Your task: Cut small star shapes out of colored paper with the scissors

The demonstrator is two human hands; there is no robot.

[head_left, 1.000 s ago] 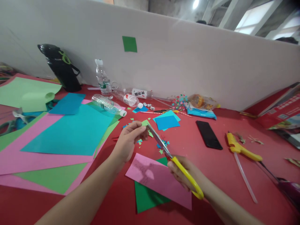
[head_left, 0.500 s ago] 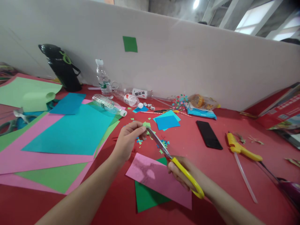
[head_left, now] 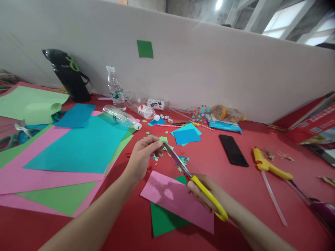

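My left hand (head_left: 142, 158) pinches a small light-green paper scrap (head_left: 164, 140) above the red table (head_left: 235, 184). My right hand (head_left: 202, 193) grips yellow-handled scissors (head_left: 195, 181), whose blades reach up to the scrap at my left fingertips. Below my hands lie a pink sheet (head_left: 178, 200) over a dark green sheet (head_left: 163, 221). Tiny coloured paper bits (head_left: 183, 162) are scattered under the blades.
Large teal (head_left: 78, 146), pink and green sheets cover the left. Plastic bottles (head_left: 117, 116), a black jug (head_left: 69, 75), blue squares (head_left: 186, 135), a black phone (head_left: 232, 150), a yellow glue gun (head_left: 270, 167) and snack bags (head_left: 225, 116) lie around. A grey partition (head_left: 209, 62) backs the table.
My left hand and the scrap have shifted slightly down toward the scissor tips. The scissors and right hand have barely moved.
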